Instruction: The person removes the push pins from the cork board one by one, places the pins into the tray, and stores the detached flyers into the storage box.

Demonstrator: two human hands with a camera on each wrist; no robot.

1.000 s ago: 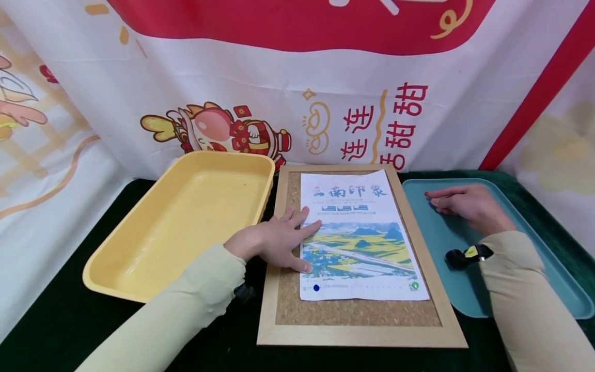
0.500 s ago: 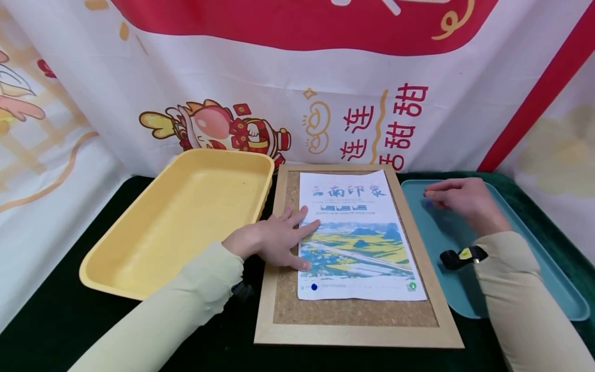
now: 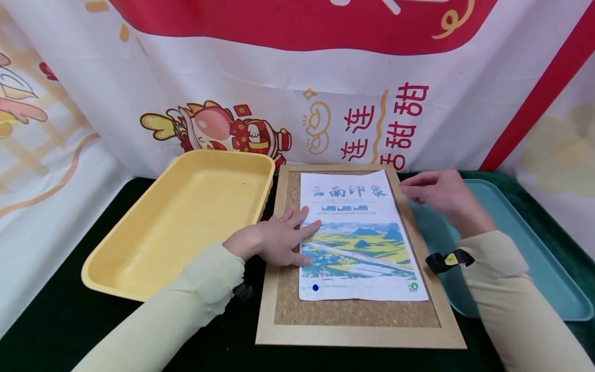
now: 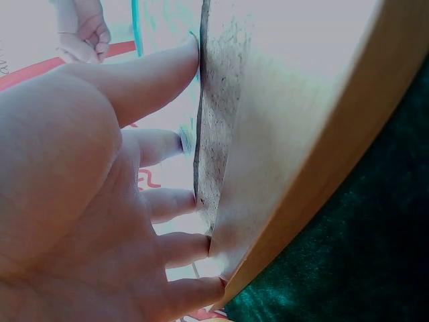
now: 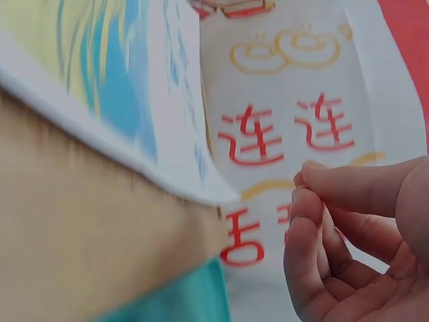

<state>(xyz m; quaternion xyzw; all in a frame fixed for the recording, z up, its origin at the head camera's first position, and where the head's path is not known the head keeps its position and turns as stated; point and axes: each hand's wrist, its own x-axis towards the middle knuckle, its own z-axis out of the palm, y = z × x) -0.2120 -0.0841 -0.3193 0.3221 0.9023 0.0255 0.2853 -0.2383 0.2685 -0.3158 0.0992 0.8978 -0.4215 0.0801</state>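
- Here's our right hand (image 3: 448, 200), thumb and forefinger drawn into a narrow pinch by the upper right side of the wooden frame (image 3: 358, 337) — whether anything tiny sits between those tips, we can't tell.
- Our left hand (image 3: 273, 242) is wide, fingers splayed, gripping nothing, resting across the left edge of the printed sheet (image 3: 355, 250).
- That sheet lies on the cork board (image 3: 358, 312), inside the frame, and we'd call it thin paper: light, floppy, quick to crease or slide. Flat fingertips suit it; to lift, we'd take two opposite margins, gently.
- At its lower corners, a blue dot (image 3: 315, 288) and a green dot (image 3: 414, 285), likely tack heads — small, hard, best pinched by the rim.
- The cork looks soft enough for pins; the frame looks stiff, so we'd grab both long sides.
- Flanking it on the dark tabletop (image 3: 51, 323), a yellow tray (image 3: 186, 227) and a blue tray (image 3: 516, 232), probably light, smooth plastic; we'd hold the rims.
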